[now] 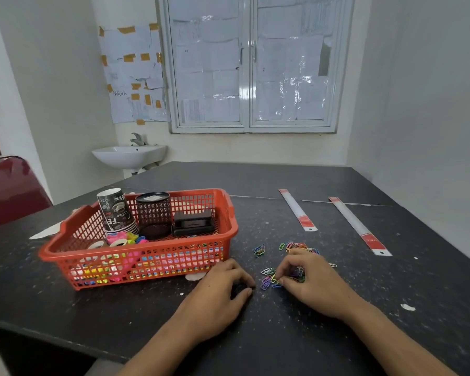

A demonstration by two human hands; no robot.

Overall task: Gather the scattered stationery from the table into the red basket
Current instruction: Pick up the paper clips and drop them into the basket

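The red basket stands on the dark table, left of centre, holding a stack of paper cups, a black mesh pen holder, a black stamp pad and tape rolls. Coloured paper clips lie scattered to its right in small heaps. My right hand rests over the nearest heap, fingers curled, pinching clips. My left hand lies on the table just in front of the basket's right corner, fingers curled; something small and dark shows under them. Two rulers in plastic sleeves lie further right.
A dark red chair stands at the table's left side. A white washbasin hangs on the far wall under a window. White paper scraps dot the table.
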